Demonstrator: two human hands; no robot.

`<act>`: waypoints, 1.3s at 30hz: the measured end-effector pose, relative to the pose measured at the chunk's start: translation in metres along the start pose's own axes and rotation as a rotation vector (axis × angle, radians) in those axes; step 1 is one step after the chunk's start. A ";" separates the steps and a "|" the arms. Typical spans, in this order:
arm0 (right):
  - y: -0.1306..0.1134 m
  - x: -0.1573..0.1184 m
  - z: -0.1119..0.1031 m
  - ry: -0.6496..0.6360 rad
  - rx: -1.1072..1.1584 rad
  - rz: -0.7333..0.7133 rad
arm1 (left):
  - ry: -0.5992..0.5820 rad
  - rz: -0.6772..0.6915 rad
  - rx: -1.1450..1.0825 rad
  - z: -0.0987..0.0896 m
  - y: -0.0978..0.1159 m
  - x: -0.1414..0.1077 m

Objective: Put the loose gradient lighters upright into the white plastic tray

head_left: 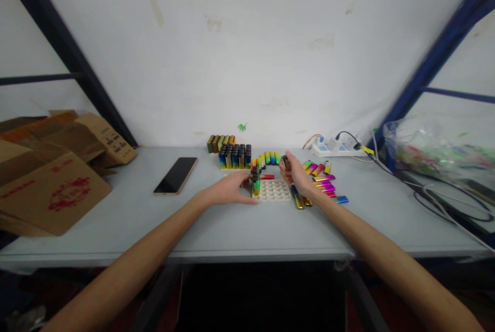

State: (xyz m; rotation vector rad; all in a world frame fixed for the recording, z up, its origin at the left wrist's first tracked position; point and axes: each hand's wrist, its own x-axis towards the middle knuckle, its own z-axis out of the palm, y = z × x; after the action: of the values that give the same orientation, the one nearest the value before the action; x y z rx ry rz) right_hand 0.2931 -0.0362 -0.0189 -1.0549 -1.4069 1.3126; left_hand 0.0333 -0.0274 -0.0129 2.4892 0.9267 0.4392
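Observation:
A white tray with round holes (274, 191) lies near the middle of the table. My left hand (232, 188) is around its left end, thumb along the front corner and fingers behind. Upright lighters with dark tops (256, 183) stand in the tray's left end beside those fingers. My right hand (297, 173) is closed on a lighter (285, 162) just above the tray's right side; its dark end shows and the rest is hidden. Under that hand, gold lighters (297, 198) lie on the table. A red lighter (266, 177) lies behind the tray.
Behind stand a block of upright lighters (235, 158) and another group (220, 143). Loose colourful lighters (325, 183) lie to the right. A phone (176, 175) and cardboard boxes (54, 187) are left. A power strip (340, 149), cables and a plastic bag (444, 151) are right.

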 end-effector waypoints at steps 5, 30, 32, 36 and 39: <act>-0.013 -0.005 0.001 -0.020 0.047 -0.202 | 0.010 0.019 0.018 0.000 0.000 0.000; -0.016 -0.028 0.022 -0.317 -0.934 -0.564 | 0.022 0.044 -0.004 0.002 -0.001 0.001; -0.016 -0.029 0.029 -0.305 -0.994 -0.589 | 0.016 0.042 -0.024 0.002 0.000 0.001; -0.023 -0.027 0.029 -0.267 -1.061 -0.577 | 0.005 0.043 -0.029 0.001 0.001 0.001; -0.035 -0.026 0.006 -0.216 -1.049 -0.522 | 0.019 0.029 0.000 0.002 0.002 0.001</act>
State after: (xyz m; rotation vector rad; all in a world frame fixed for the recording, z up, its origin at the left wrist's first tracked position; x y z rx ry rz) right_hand 0.2927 -0.0654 0.0144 -1.0537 -2.4284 0.2471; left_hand 0.0356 -0.0281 -0.0133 2.5050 0.8993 0.4737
